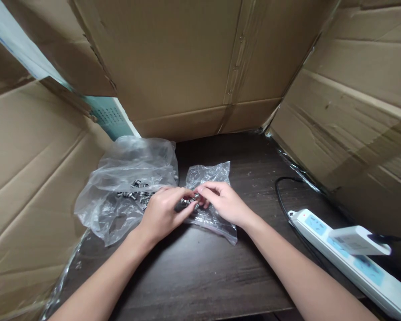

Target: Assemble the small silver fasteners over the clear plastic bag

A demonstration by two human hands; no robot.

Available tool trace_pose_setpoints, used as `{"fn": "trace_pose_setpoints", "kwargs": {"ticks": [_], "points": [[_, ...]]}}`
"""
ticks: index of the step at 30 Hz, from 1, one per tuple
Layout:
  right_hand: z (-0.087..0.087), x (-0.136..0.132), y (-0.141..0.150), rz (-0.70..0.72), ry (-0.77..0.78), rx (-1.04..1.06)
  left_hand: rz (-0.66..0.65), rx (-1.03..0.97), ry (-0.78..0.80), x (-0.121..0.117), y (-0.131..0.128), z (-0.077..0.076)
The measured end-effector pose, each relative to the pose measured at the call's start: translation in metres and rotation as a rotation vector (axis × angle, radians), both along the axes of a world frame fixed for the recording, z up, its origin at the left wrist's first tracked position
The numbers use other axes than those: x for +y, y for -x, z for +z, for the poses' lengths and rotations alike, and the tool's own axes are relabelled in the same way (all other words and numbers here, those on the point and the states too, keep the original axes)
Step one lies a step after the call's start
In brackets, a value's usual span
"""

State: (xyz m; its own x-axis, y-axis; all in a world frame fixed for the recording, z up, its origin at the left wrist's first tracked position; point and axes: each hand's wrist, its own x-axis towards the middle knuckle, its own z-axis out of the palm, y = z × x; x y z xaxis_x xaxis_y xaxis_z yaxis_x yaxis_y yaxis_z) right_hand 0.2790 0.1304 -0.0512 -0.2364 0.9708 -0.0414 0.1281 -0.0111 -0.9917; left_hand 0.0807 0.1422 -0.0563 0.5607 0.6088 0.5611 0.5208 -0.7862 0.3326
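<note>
My left hand [163, 211] and my right hand [222, 200] meet over a small clear plastic bag [209, 176] on a dark wooden table [200, 272]. Both hands' fingers are pinched together around small shiny metal parts [190, 203] at the bag's near edge. To the left lies a larger crumpled clear bag [127, 178] with several more small metal parts [135, 194] inside it; my left hand's knuckles touch its right side.
Cardboard walls stand at the left [30, 178], back [194, 67] and right [354, 111] of the table. A white power strip [350, 258] with a white adapter [357, 240] plugged in and a black cable [282, 200] lies at the right front.
</note>
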Motion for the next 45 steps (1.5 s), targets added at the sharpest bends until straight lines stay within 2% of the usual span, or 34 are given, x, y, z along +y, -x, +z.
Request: {"fn": "trace_pose_setpoints", "kwargs": {"ticks": [3, 12, 20, 26, 30, 34, 39, 45], "points": [[-0.001, -0.001, 0.000, 0.002, -0.011, -0.084, -0.014, 0.025, -0.024, 0.000, -0.001, 0.000], [0.001, -0.006, 0.002, 0.005, -0.169, -0.345, -0.020, 0.045, -0.015, -0.001, -0.002, -0.001], [0.004, -0.005, 0.002, 0.075, -0.183, -0.312, -0.031, 0.015, -0.022, -0.003, -0.004, 0.000], [0.005, -0.006, 0.003, -0.018, -0.122, -0.270, -0.055, -0.006, -0.025, -0.004, -0.003, 0.000], [0.005, -0.005, 0.001, 0.005, -0.162, -0.226, -0.038, -0.003, -0.017, -0.004, -0.003, 0.001], [0.003, -0.005, 0.000, -0.007, -0.107, -0.255, -0.027, 0.014, -0.019, -0.003, -0.003, 0.001], [-0.004, -0.001, -0.002, -0.036, -0.058, -0.115, -0.036, 0.016, -0.029, -0.002, -0.003, 0.000], [-0.004, -0.001, -0.002, 0.005, -0.091, -0.194, -0.054, 0.018, 0.005, -0.001, -0.003, -0.003]]}}
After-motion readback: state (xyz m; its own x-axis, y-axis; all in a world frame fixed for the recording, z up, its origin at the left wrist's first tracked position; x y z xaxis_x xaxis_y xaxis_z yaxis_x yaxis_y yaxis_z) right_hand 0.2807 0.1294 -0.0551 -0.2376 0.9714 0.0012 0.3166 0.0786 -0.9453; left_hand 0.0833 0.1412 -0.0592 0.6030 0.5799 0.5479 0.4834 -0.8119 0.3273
